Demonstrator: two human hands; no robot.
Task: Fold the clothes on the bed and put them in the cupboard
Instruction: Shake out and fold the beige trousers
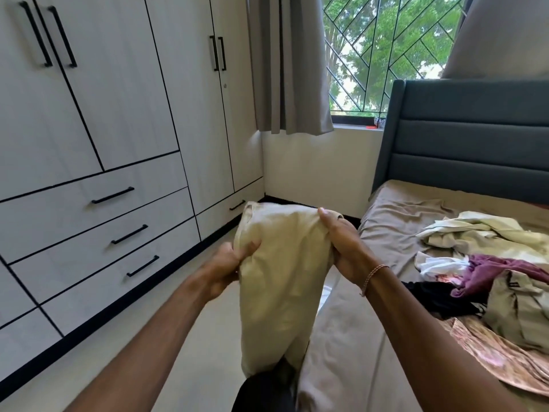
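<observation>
Both hands are clamped on a cream garment. The left hand is bunched round its left edge and the right hand is pinched on its upper right corner. The two are held apart, with the cloth spread between them.

In the head view, the garment is held in the air over the floor, between the bed and the cupboard, and its lower end hangs down near the bottom of the frame. A loose pile of other clothes is seen unfolded on the bed, to the right. The cupboard doors and drawers are seen shut.

The step in hand is judged to be the folding of this one piece, early in the task. Next, the cloth would need to be squared and doubled over, and a cupboard door opened with a freed hand.
</observation>
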